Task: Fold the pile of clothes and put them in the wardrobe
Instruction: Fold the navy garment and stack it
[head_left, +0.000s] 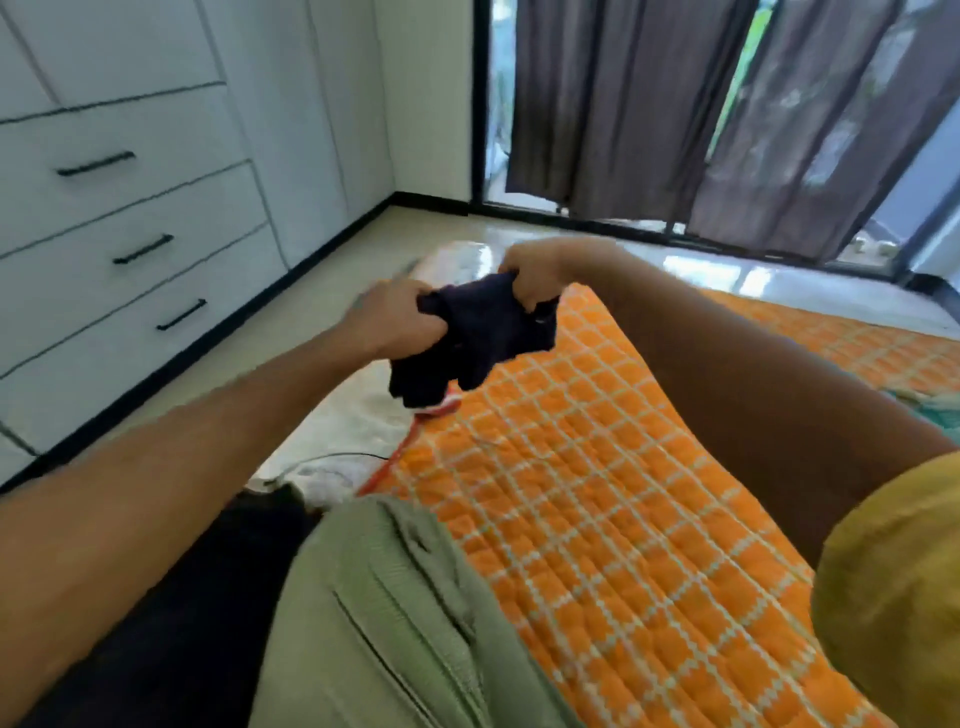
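Here, in the head view, the person holds a dark navy garment (478, 338) in the air with both hands, above the near corner of a bed covered by an orange checked quilt (597, 467). The left hand (400, 317) grips the garment's left edge, its fingers (428, 326) curled tightly into the cloth. The right hand (530, 275) grips the upper right edge, slightly higher, its fingers (524, 297) also closed round a bunch of fabric. The garment hangs crumpled between the two hands, and its lower end comes down just over a small red and white item (441, 406) lying at the quilt's edge.

A light green garment (389, 597) lies in the foreground on the bed, with a black garment (182, 623) just beside it on the left. A yellow sleeve (893, 597) covers the right upper arm.

The white wardrobe (130, 208) stands on the left, its three drawers with black handles closed. Pale floor (337, 249) runs between it and the bed. Grey curtains (675, 104) hang over the glass doors at the back.
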